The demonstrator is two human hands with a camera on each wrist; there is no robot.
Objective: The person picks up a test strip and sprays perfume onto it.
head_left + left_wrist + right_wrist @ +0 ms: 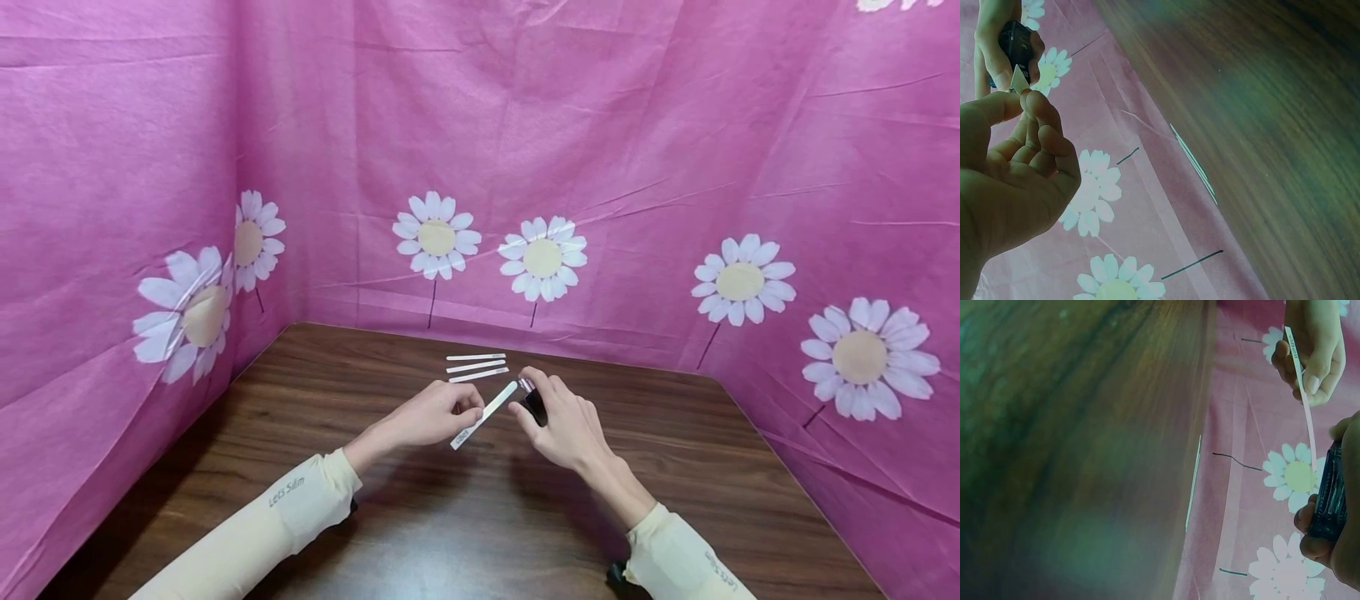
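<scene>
My left hand pinches a narrow white paper strip between thumb and fingers. The strip slants up to the right, and small dark print marks its lower end. Facing it, my right hand grips a small dark spray bottle with a shiny top, the index finger lying over that top. In the right wrist view the bottle looks dark and glossy, and the strip's far end points down close beside it. From the left wrist, only a short tip of the strip shows above the fingers.
Three more white strips lie side by side on the dark wooden table, beyond my hands. Pink cloth printed with white daisies hangs around the table's back and sides.
</scene>
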